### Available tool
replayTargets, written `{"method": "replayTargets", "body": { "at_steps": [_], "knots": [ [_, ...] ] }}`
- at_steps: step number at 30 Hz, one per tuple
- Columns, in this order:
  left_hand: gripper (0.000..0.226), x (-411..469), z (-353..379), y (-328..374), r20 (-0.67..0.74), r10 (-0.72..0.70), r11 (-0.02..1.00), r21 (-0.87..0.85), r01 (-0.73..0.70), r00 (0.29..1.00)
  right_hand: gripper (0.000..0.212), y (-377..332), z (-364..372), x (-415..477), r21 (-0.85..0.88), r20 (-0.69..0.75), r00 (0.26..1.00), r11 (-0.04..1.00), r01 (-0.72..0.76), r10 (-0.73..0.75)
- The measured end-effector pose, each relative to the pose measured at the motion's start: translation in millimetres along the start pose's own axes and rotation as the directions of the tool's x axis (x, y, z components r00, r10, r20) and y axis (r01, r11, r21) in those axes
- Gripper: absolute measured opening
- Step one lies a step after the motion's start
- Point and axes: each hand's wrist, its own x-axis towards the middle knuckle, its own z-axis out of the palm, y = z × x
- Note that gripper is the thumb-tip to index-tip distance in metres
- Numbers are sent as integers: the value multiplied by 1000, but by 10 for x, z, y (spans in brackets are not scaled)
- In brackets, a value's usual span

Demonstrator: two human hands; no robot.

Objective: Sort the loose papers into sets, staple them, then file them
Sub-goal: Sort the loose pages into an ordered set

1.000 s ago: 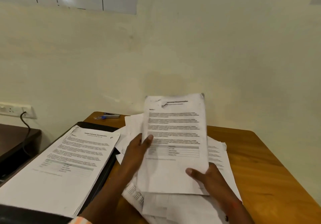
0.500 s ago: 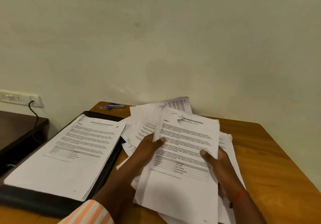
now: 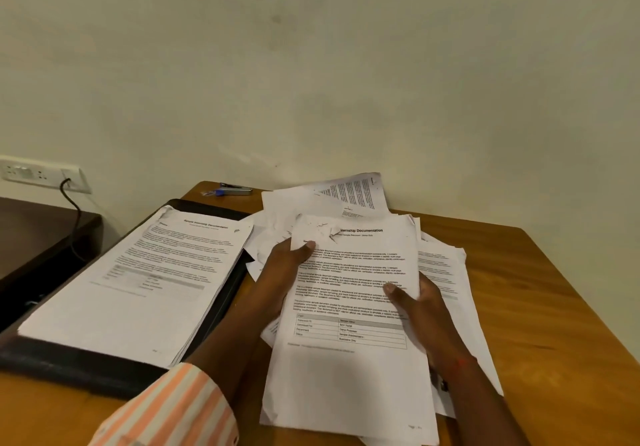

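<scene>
Paper set [image 3: 349, 369] pinched at its sides, left hand [image 3: 280, 272] and right hand [image 3: 420, 310], thumbs on top, fingers beneath, loose pile [image 3: 440, 262] under the fingers

Cream wall [image 3: 346, 75], wood desk [image 3: 554, 307], socket [image 3: 38, 172] w/ cable [image 3: 77, 215], dark side table [image 3: 38, 231]

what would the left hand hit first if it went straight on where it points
Probably the loose papers heaped just beyond the left hand; the stapler sits left of that line. Depth unclear.

one stapler [image 3: 235, 189], one folder [image 3: 86, 366], one socket [image 3: 38, 173]
</scene>
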Motion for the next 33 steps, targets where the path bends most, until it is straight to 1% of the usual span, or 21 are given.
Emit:
{"method": "replayTargets", "body": {
  "at_steps": [3, 6, 9, 11, 13, 15, 18, 20, 23, 24, 25, 26, 27, 28, 29, 30, 31, 33],
  "knots": [
    [29, 18, -6, 17, -46, 53, 994, 96, -48, 998, 41, 20, -6, 9, -30, -9, 1000, 1000, 7, -7],
    [28, 36, -16, 29, -96, 77, 986, 154, -62, 992, 41, 8, 10, 2, -46, -10, 1000, 999, 10, -10],
    [27, 67, -43, 52, -119, 41, 982, 187, -18, 992, 40, -5, 40, -17, -40, -19, 1000, 999, 9, -10],
    [26, 92, -71, 90, -118, -11, 985, 172, 31, 993, 40, -13, 51, -19, -50, -23, 1000, 999, 9, -11],
    [24, 96, -93, 137, -111, -26, 987, 155, 43, 993, 40, 13, 56, -10, -67, -26, 1000, 998, 16, -18],
    [23, 68, -94, 164, -124, -2, 983, 182, 25, 992, 41, 26, 76, -9, -92, -41, 998, 995, 40, -44],
    [31, 35, -98, 113, -148, 78, 959, 283, -34, 986, 41, 36, 101, 9, -92, -80, 994, 993, 70, -78],
    [32, 20, -99, 52, -134, 89, 959, 278, -49, 987, 37, 76, 112, 38, -71, -103, 992, 996, 59, -67],
    [29, -17, -110, -41, -99, 49, 973, 230, -24, 994, 39, 148, 132, 30, -41, -90, 995, 999, 27, -30],
    [29, -17, -120, -57, -98, 50, 973, 230, -26, 994, 38, 146, 155, 15, -54, -91, 996, 998, 15, -20],
    [29, -15, -133, -81, -100, 65, 968, 249, -38, 993, 34, 133, 170, -1, -104, -118, 993, 995, 7, -20],
    [29, -6, -152, -94, -107, 93, 960, 274, -60, 990, 28, 82, 193, -2, -211, -163, 985, 977, 17, -52],
    [29, -4, -169, -91, -108, 114, 953, 294, -78, 988, 21, 0, 221, 17, -362, -213, 970, 932, 31, -115],
    [30, -4, -183, -82, -113, 128, 950, 298, -89, 985, 18, -72, 240, 60, -515, -250, 948, 856, 42, -197],
    [30, -6, -195, -48, -117, 128, 949, 303, -87, 985, 19, -157, 266, 131, -644, -258, 922, 763, 58, -288],
    [30, -9, -211, -25, -121, 126, 945, 316, -82, 985, 23, -199, 277, 218, -736, -232, 902, 672, 82, -365],
    [30, 3, -231, 14, -125, 125, 938, 339, -76, 984, 27, -244, 293, 320, -807, -171, 884, 577, 128, -435],
    [31, 33, -284, 98, -153, 148, 897, 437, -68, 977, 31, -307, 333, 559, -904, -30, 859, 381, 195, -511]
  ]
}}
